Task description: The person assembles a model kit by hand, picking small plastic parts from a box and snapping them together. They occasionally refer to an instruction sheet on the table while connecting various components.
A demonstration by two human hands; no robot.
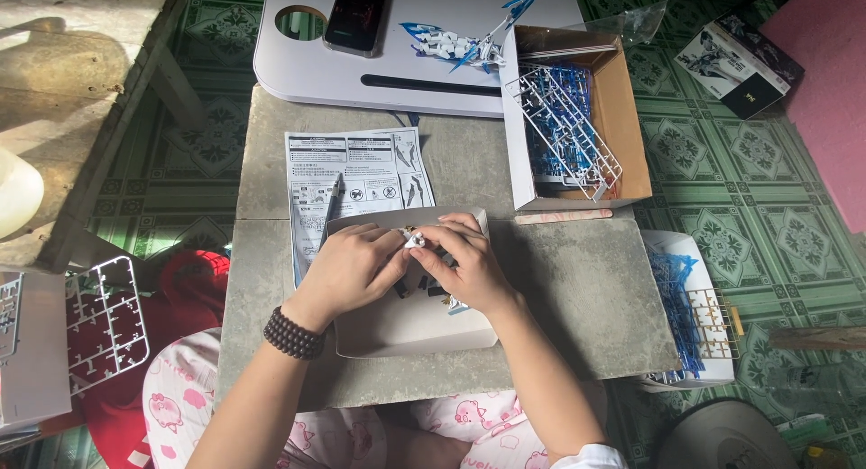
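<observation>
Small white part (414, 241): your left hand (347, 269) and right hand (467, 266) pinch it, fingers closed. Keep it over the white tray (406, 329); press gently.

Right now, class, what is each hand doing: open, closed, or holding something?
Left hand: closed, pinching the small white part over the shallow white tray.
Right hand: closed, fingertips gripping the same small white part.

Bright daylight falls from the upper left — the wooden floor (63, 63) there glares. The picture is sharp; straight edges bow slightly near the corners.
</observation>
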